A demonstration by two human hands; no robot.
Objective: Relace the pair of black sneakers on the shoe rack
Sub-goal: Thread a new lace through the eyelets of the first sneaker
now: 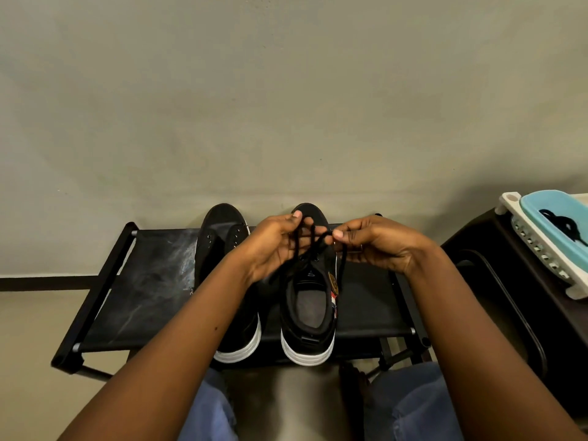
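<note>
Head view: your left hand (273, 246) and right hand (377, 246) each pinch the lace (313, 238) taut between them, likely for knotting.

A: We're in a home here, by the look of it.
B: Right, low black shoe rack (149, 281) against a bare wall (286, 106), blue plastic tub (560, 214) on a dark cabinet (509, 297) beside it.

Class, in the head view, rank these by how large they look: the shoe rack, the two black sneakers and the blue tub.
1. shoe rack.
2. right sneaker and left sneaker: alike, the left partly hidden by an arm, so tied.
3. blue tub, though the frame edge cuts it off.
</note>
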